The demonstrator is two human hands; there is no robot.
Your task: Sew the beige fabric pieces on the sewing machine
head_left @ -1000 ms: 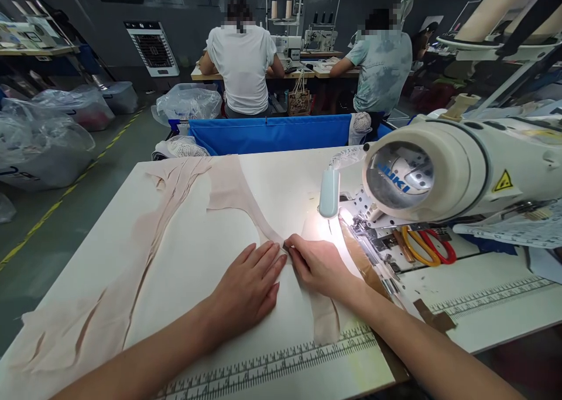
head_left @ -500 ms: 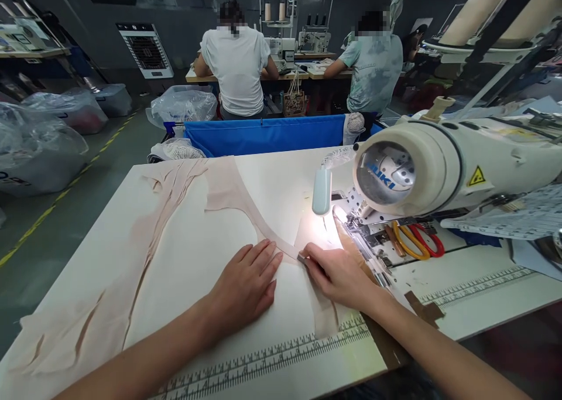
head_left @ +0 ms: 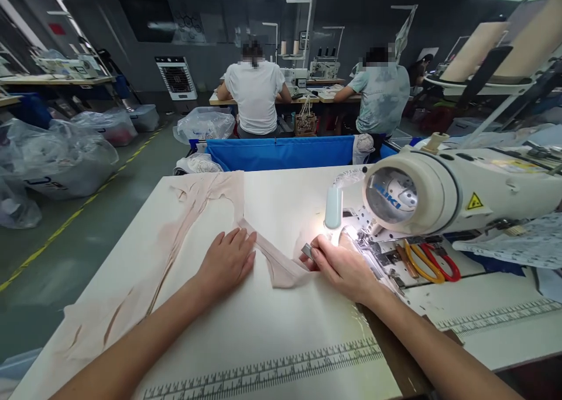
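My left hand [head_left: 229,258] lies flat on the white table, its fingertips on the edge of a pale pink fabric strip [head_left: 276,259]. My right hand [head_left: 340,265] is closed at the strip's right end, with a small grey metal tool [head_left: 307,250] pinched in its fingers; the fabric reaches under those fingers. The strip runs up and left to a wider fabric piece near the far edge. More thin pink fabric [head_left: 175,236] lies loosely creased along the table's left side. The right hand is just left of the lit sewing machine [head_left: 413,192].
Orange-handled scissors [head_left: 424,262] and red-handled scissors [head_left: 443,262] lie under the machine arm. A printed ruler [head_left: 263,371] runs along the near edge. Beyond a blue cloth bin [head_left: 281,153], two people sit at machines. Plastic-wrapped bins stand on the left floor.
The view has tilted up and shifted left. My right hand has lifted the strip's end, and the fabric is folded over between my hands. My left hand has moved left along the strip.
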